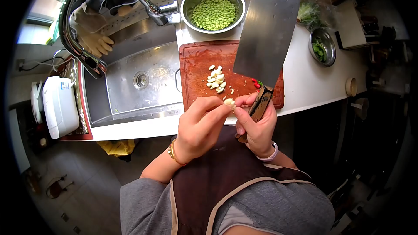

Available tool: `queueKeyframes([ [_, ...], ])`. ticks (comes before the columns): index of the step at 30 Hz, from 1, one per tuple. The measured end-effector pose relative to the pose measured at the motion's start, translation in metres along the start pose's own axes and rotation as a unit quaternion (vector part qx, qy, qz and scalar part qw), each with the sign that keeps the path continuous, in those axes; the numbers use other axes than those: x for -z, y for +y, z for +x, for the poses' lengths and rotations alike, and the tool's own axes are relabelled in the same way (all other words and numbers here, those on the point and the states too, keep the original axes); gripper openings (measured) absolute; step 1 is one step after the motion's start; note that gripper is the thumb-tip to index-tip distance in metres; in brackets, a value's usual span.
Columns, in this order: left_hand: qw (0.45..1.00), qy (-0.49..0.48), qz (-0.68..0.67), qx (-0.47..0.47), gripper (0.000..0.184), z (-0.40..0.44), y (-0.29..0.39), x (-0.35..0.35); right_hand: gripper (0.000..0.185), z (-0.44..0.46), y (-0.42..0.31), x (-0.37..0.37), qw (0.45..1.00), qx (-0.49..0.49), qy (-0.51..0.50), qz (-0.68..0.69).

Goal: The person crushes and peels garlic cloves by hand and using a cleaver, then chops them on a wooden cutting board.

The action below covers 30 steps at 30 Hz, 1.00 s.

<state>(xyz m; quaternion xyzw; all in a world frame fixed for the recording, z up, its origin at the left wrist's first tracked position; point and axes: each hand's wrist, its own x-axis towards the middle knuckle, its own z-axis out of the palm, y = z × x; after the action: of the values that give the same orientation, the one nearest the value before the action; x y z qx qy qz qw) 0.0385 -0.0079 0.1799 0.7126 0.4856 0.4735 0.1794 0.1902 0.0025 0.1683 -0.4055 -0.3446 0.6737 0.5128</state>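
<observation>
Top center: metal bowl (pixel 237 22), containing green beans (pixel 213 13). Upper right: small bowl (pixel 333 56), containing leafy greens (pixel 319 49). At center, the left fingers (pixel 230 106) pinch a garlic clove (pixel 229 102) above the board's (pixel 191 61) near edge; the right fingers (pixel 238 108) touch the clove while that hand grips the cleaver (pixel 267 26).

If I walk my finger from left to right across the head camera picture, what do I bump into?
White appliance → round sink drain → big metal bowl of green beans → cleaver → small metal bowl with green leaves.
</observation>
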Motion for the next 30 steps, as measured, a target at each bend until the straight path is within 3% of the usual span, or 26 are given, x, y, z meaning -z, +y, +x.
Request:
queueKeyframes([
  [4,1.000,0.009,0.011,0.000,0.024,-0.001,-0.002,-0.004,0.027,0.000,0.002,0.000,1.000,0.010,-0.005,-0.011],
  [13,0.989,-0.012,-0.097,0.108,0.018,-0.002,0.000,0.001,0.026,0.001,0.004,0.000,1.000,0.000,0.002,0.006],
  [16,0.912,-0.017,-0.312,0.265,0.009,-0.004,-0.001,0.003,0.024,0.002,0.004,0.000,1.000,0.000,0.011,0.008],
  [21,0.867,-0.011,-0.392,0.306,0.005,-0.006,-0.015,0.002,0.020,0.004,0.002,0.000,0.999,-0.007,0.037,0.002],
  [23,0.801,0.009,-0.470,0.370,0.003,-0.007,-0.018,0.000,0.020,0.005,0.003,0.001,0.999,-0.009,0.040,0.002],
  [25,0.802,0.011,-0.466,0.373,0.005,-0.006,-0.019,0.001,0.019,0.006,0.003,0.001,0.999,-0.009,0.042,0.002],
  [27,0.722,0.026,-0.555,0.413,0.003,-0.004,-0.018,0.002,0.019,0.006,0.004,0.002,0.999,-0.007,0.045,0.004],
  [30,0.698,0.008,-0.573,0.430,0.006,-0.002,-0.020,0.005,0.018,0.006,0.005,0.003,0.999,-0.009,0.047,0.002],
])
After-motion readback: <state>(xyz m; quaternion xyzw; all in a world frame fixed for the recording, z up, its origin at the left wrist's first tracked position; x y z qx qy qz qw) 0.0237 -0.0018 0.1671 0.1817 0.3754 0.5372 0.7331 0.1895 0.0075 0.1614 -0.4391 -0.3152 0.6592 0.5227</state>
